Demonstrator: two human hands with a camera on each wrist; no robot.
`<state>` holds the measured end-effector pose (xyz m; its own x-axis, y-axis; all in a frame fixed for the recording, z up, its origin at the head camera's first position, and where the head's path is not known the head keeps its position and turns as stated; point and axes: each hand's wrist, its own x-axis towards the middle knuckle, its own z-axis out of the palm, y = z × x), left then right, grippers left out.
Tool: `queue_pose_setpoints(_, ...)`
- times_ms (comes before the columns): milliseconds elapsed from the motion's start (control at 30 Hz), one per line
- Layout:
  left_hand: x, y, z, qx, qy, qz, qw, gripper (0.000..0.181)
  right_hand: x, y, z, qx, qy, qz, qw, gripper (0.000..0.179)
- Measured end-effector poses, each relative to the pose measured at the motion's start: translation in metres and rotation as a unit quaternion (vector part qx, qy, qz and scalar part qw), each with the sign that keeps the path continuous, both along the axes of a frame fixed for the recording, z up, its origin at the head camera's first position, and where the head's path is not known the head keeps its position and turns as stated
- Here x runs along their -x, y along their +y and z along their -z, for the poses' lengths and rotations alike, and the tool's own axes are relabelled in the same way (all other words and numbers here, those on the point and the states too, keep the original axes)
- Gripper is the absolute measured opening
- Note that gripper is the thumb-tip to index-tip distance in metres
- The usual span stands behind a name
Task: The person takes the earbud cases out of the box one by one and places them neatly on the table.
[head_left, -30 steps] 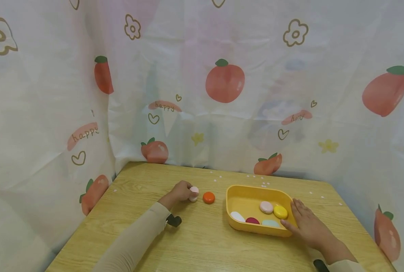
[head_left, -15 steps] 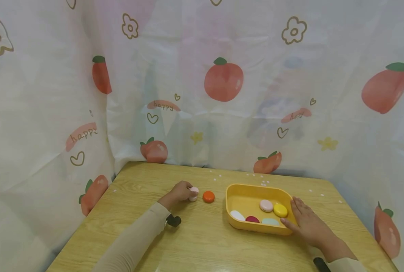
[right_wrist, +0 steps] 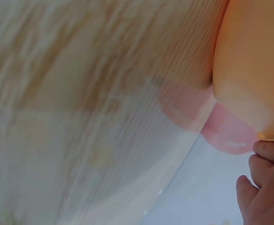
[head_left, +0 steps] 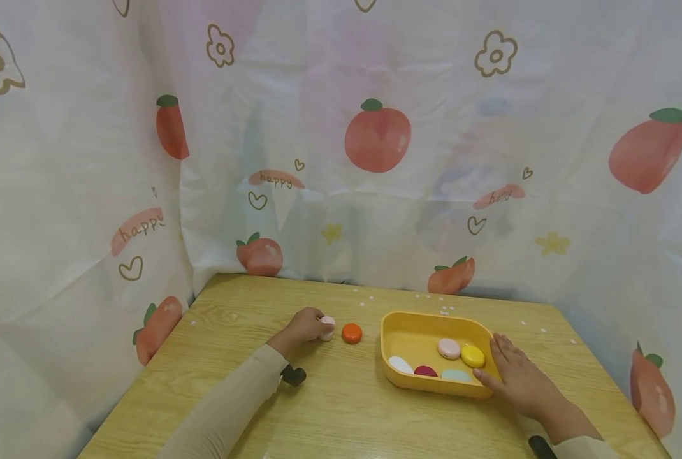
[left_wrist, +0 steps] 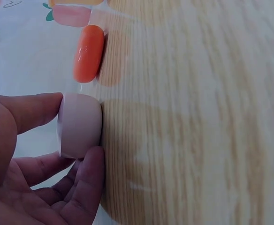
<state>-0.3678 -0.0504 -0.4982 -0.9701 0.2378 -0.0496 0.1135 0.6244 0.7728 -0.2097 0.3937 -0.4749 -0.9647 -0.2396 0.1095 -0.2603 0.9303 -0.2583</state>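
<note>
Toward the worktop's far edge, left hand pinches pale disc; hold it level; right hand, fingers straight, apparently braces tray.

Head camera: looks forward and down over the table. Low, close wrist cameras share with it: left, orange disc; right, yellow tray.

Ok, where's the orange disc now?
In the head view, the orange disc lies on the table, left of the yellow tray, just right of the pink piece in the left hand.

Piece pale pink; disc orange; tray yellow.
</note>
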Motion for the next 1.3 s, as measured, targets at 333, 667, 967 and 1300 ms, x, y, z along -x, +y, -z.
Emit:
queue_pose_setpoints(333, -0.002, 0.000, 0.000, 0.003, 0.008, -0.008, 0.9999, 0.043, 0.000, 0.000, 0.001, 0.001, 0.001, -0.002, 1.0000, 0.089)
queue_pose_setpoints(667, 0.000, -0.001, -0.003, 0.038, 0.033, -0.003, 0.9988, 0.044, 0.000, 0.001, 0.000, -0.004, -0.002, 0.004, 1.0000, 0.090)
queue_pose_setpoints(967, 0.004, -0.006, -0.023, -0.002, 0.045, -0.027, 0.9986, 0.028, 0.001, -0.002, 0.001, -0.010, 0.003, 0.000, 0.9999, 0.090)
queue_pose_setpoints(1300, 0.004, 0.026, -0.041, -0.076, 0.056, 0.033, 0.9950, 0.017, 0.000, -0.001, -0.002, -0.007, 0.005, -0.003, 1.0000, 0.089)
